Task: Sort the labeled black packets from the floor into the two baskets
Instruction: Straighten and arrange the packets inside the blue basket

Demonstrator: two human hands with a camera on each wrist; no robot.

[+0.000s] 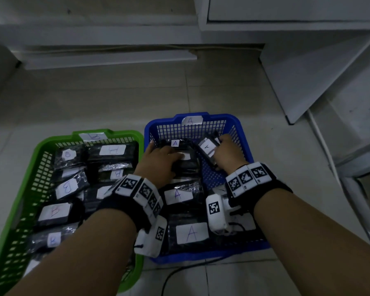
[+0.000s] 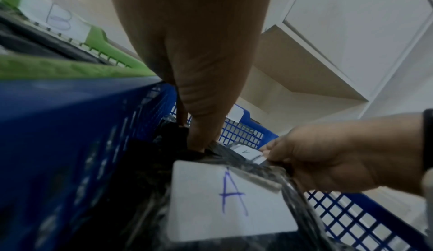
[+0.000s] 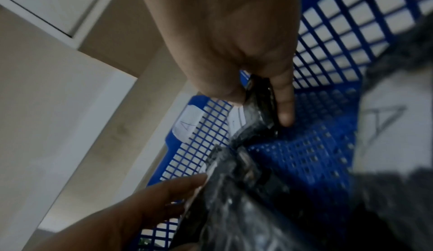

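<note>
Both hands worked inside the blue basket (image 1: 241, 133) on the tiled floor (image 1: 115, 99). The right hand (image 1: 229, 150) pinched a black packet labeled A (image 1: 207, 147) between thumb and fingers (image 3: 284, 104), holding it tilted on edge near the basket's far right corner, its lower end close to the perforated bottom. The left hand (image 1: 160, 161) lay palm down with fingers extended on another black packet (image 1: 185, 162) at the basket's far left; whether the fingertips curled round its far edge could not be told. A further A packet (image 1: 175, 144) showed just beyond that hand, and two more packets marked A (image 1: 179, 195) (image 1: 191, 232) lay flat in the near half of the blue basket, between the two wrists. A white label reading A (image 1: 191, 120) was fixed to the basket's far rim.

Touching the blue basket's left side stood the green basket (image 1: 41, 152), its far rim tagged B (image 1: 94, 136) and its floor covered with black packets labeled B (image 1: 55, 211). Both wrists wore black bands carrying white marker tiles (image 1: 246, 177). A dark cable (image 1: 179, 272) ran across the floor at the blue basket's near edge. White cabinets (image 1: 286, 22) stood beyond the blue basket, well apart from it.
</note>
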